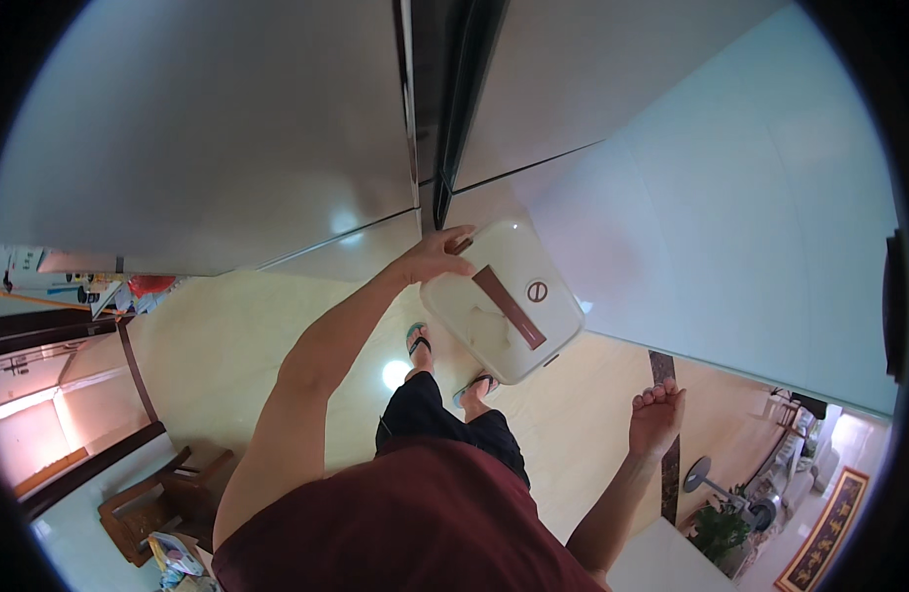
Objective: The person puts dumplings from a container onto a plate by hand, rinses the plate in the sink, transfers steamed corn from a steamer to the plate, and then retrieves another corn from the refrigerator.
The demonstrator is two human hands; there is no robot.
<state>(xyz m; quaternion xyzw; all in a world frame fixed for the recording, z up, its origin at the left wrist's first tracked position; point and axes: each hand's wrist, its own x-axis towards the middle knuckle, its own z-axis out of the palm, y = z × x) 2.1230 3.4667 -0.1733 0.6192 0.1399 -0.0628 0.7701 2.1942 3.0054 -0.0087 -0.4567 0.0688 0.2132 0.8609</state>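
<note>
My left hand [441,255] grips one short end of a cream plastic storage container [454,314]. The container hangs tilted before me with its lid facing up. A brown handle strip [509,307] runs across the lid, beside a round brown-ringed dial [537,291]. Brown clips show at both ends, one under my left fingers. Behind the container stand the glossy panels of a double-door refrigerator [291,133], with a dark vertical gap [454,111] between them. My right hand [655,420] is lifted on the right, apart from the container, fingers curled and nothing visible in it.
My sandalled feet [419,339] stand on the pale tiled floor [225,348]. A brown wooden chair [158,503] is at the lower left, with packages beside it. On the right are a pedestal fan [697,473], a green plant [720,527] and a framed panel [824,533].
</note>
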